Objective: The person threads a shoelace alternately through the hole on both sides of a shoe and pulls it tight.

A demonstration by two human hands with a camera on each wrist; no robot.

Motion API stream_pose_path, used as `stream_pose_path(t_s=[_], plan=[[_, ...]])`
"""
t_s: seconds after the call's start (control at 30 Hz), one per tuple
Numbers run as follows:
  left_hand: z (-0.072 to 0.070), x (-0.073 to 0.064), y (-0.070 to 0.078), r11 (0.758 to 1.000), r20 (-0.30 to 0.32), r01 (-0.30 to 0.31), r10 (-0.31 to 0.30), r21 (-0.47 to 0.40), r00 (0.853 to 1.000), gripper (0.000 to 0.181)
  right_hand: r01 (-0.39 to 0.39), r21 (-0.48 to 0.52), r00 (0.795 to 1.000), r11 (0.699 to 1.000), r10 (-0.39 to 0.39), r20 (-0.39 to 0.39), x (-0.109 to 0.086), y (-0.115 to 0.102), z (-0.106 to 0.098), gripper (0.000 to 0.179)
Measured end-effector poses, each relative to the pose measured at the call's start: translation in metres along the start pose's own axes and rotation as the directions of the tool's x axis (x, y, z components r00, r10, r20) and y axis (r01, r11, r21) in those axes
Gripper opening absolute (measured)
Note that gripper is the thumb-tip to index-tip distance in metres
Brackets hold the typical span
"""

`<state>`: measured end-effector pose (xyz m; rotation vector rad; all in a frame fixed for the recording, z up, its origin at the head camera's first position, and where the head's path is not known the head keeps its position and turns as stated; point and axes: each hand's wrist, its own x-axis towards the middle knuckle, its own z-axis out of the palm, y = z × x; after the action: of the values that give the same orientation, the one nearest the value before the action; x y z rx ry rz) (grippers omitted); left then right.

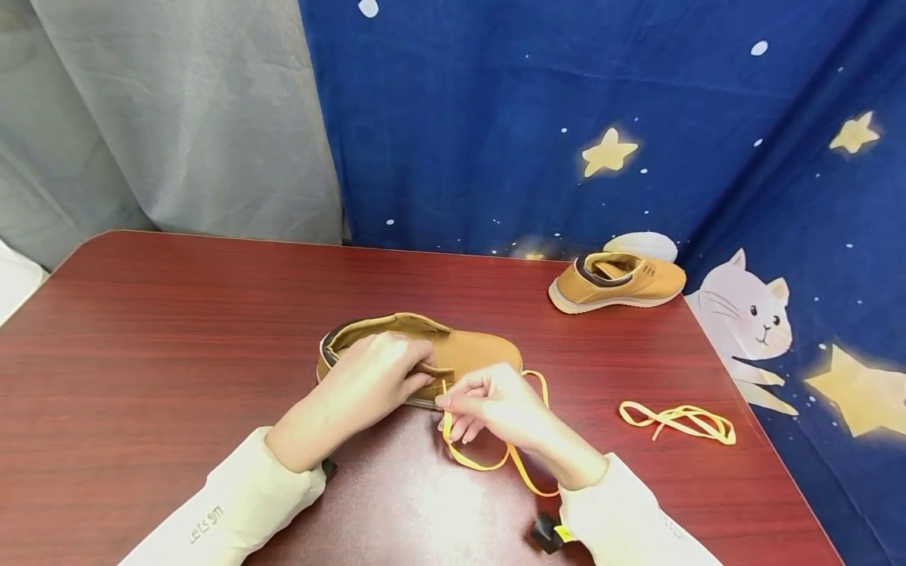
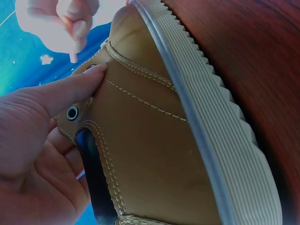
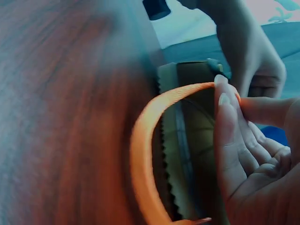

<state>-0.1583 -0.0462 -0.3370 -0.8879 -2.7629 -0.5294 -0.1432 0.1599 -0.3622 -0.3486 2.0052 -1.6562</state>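
Observation:
A tan leather shoe (image 1: 487, 352) lies on the table, its toe to the right. My left hand (image 1: 375, 369) reaches over the shoe's opening and pinches the eyelet flap. In the left wrist view, the thumb presses the flap beside a hole, and a metal-ringed eyelet (image 2: 72, 113) shows lower down. Just right of it, my right hand (image 1: 504, 402) pinches a yellow shoelace (image 3: 143, 140) between thumb and fingers near its end. A short lace tip points toward the flap, apart from it in the left wrist view. The rest of the lace loops below the right hand.
Another tan shoe (image 1: 654, 281) stands at the table's back right, by the blue curtain (image 1: 495, 118). A second yellow shoelace (image 1: 729, 435) lies loosely bundled near the right edge of the dark red table (image 1: 198, 330).

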Motion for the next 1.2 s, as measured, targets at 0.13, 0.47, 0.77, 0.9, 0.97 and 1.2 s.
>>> stream_pose_path(t_s=[0.13, 0.47, 0.77, 0.9, 0.97, 1.2], plan=[[0.001, -0.001, -0.001, 1.000, -0.001, -0.008, 0.008, -0.011, 1.000, 0.023, -0.041, 0.017, 0.998, 0.999, 0.041, -0.039, 0.005, 0.006, 0.004, 0.028], [-0.001, 0.001, 0.002, 0.999, -0.030, -0.049, 0.048, -0.012, 0.998, 0.021, 0.016, 0.093, 0.998, 0.996, -0.011, -0.054, 0.009, 0.014, 0.003, 0.029], [-0.005, 0.000, 0.013, 0.957, 0.049, 0.249, -0.244, -0.149, 0.968, 0.054, 0.047, 0.115, 0.996, 0.992, -0.037, -0.086, 0.011, 0.019, 0.008, 0.031], [-0.002, 0.003, 0.012, 0.933, 0.079, 0.298, -0.288, -0.200, 0.954, 0.042, 0.044, 0.134, 0.994, 0.990, -0.031, -0.101, 0.012, 0.019, 0.009, 0.031], [-0.002, 0.003, 0.011, 0.924, 0.118, 0.318, -0.298, -0.212, 0.947, 0.030, 0.051, 0.130, 0.994, 0.990, -0.037, -0.105, 0.011, 0.019, 0.009, 0.031], [-0.004, 0.005, 0.012, 0.924, 0.200, 0.336, -0.299, -0.184, 0.933, 0.013, 0.066, 0.129, 0.993, 0.989, -0.052, -0.109, 0.011, 0.019, 0.010, 0.031]])
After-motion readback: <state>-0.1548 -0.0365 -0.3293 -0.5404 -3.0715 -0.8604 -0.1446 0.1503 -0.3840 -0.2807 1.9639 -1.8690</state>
